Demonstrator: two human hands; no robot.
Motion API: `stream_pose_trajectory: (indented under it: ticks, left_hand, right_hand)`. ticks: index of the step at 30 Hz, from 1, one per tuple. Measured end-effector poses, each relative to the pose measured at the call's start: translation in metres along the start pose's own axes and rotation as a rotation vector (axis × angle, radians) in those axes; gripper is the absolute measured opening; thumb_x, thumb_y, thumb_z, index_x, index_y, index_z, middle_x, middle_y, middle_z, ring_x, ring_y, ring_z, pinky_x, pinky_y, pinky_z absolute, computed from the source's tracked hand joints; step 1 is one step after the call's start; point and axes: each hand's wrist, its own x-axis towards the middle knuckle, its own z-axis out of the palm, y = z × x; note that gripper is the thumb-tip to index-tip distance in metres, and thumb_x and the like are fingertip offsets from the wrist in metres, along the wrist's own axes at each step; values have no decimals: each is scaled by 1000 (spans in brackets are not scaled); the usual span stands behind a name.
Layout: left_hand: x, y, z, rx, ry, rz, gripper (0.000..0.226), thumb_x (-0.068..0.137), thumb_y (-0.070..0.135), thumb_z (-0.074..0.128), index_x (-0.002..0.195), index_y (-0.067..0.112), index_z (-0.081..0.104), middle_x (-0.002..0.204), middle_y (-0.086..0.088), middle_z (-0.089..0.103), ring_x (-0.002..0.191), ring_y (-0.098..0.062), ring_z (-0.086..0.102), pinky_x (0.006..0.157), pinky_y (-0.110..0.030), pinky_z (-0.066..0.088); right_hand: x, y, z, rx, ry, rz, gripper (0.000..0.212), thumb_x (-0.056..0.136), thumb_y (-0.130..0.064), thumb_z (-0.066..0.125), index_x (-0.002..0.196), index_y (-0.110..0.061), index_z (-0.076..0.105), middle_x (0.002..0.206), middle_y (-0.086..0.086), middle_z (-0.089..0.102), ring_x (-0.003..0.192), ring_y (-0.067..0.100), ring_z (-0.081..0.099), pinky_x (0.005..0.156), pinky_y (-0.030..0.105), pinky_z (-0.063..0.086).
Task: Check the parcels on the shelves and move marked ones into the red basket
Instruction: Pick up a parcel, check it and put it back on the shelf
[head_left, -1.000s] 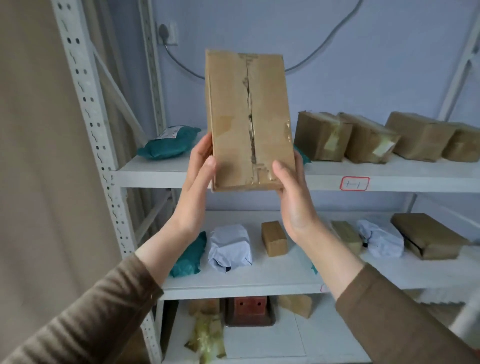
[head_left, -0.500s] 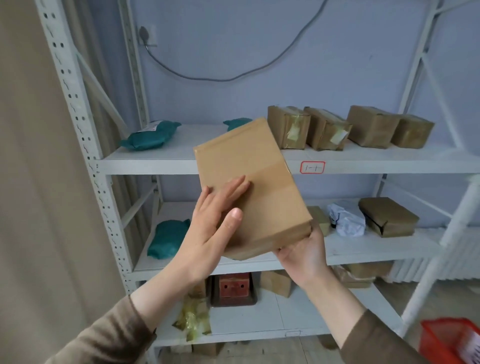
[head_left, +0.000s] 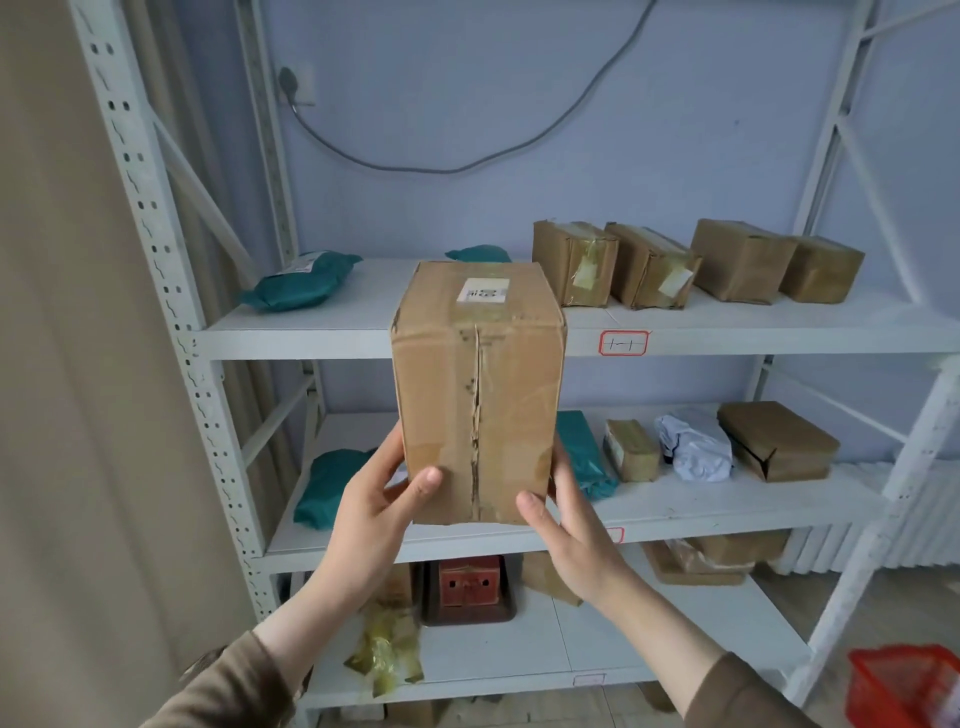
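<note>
We hold a brown cardboard box (head_left: 478, 395) upright in front of the shelves, both hands at its lower end. Our left hand (head_left: 371, 512) grips the lower left edge, thumb across the front face and the other fingers wrapped behind, out of view. Our right hand (head_left: 569, 525) grips the lower right corner the same way, thumb tip on the front, the rest hidden behind the box. The front face shows a taped, torn centre seam; the top face carries a small white label (head_left: 483, 290) with dark print, too small to read.

Red basket (head_left: 906, 686) sits low at the bottom right, partly cut by the frame edge, well apart from the box.

Behind the box, the middle shelf (head_left: 675, 512) carries a teal bag (head_left: 327, 488) near its left end, another teal bag (head_left: 582, 452) just right of the box, then a small brown parcel (head_left: 631, 449), a white bag (head_left: 693, 447) and a flat brown parcel (head_left: 776, 441) toward the right end.

The upper shelf (head_left: 311, 332) holds a teal bag (head_left: 298, 278) at the left end and four brown parcels (head_left: 696, 262) in a row toward the right, with a red-framed tag (head_left: 623, 343) on its front edge.
</note>
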Motion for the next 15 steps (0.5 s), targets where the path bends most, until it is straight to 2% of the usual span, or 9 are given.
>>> stream_pose_trajectory:
  ticks: [2,4,8,9,11,13,15]
  left_hand:
    - [-3,-9,1,16,32,27,56,100,41,64,150,18,54,141,2,67,133,-22,63,107,-54,53]
    - [-5,-18,3,39,49,61,50,104,32,62,150,15,52,139,4,67,130,-19,64,106,-47,55]
    - [-4,-26,2,9,56,55,43,103,19,56,145,18,56,134,7,70,125,-15,66,102,-30,55]
    - [-3,-26,1,-24,61,34,40,103,19,55,143,19,57,131,6,72,123,-15,68,99,-27,55]
    - [1,-29,-2,-82,89,-7,36,104,22,54,139,17,60,128,5,74,120,-14,69,95,-23,55]
    - [5,-28,-3,-110,119,-51,35,105,28,54,137,16,62,127,5,75,119,-14,70,95,-26,57]
    - [10,-21,-3,-143,138,-125,33,105,33,53,132,21,67,123,7,77,113,-12,72,87,-28,60]
  right_hand:
    - [1,4,4,-80,-11,-2,66,108,-34,45,163,-37,7,167,-26,22,152,-12,19,121,11,18]
    - [2,8,9,-129,-3,-9,60,107,-35,43,157,-43,11,160,-30,26,145,-20,24,115,4,20]
    - [9,18,16,-164,14,-37,62,107,-32,44,160,-39,12,157,-39,22,147,-16,22,116,5,19]
    - [10,18,18,-169,27,-52,63,107,-32,45,161,-37,12,157,-37,22,148,-14,21,117,7,18]
    - [14,17,22,-181,75,-83,67,107,-35,46,165,-29,12,163,-24,23,154,-5,18,122,12,17]
    - [18,10,24,-171,146,-103,70,106,-46,44,166,-27,13,167,-11,23,157,3,16,125,17,16]
    - [24,-4,24,-128,191,-115,67,104,-58,39,163,-34,19,161,-13,30,155,8,24,125,21,21]
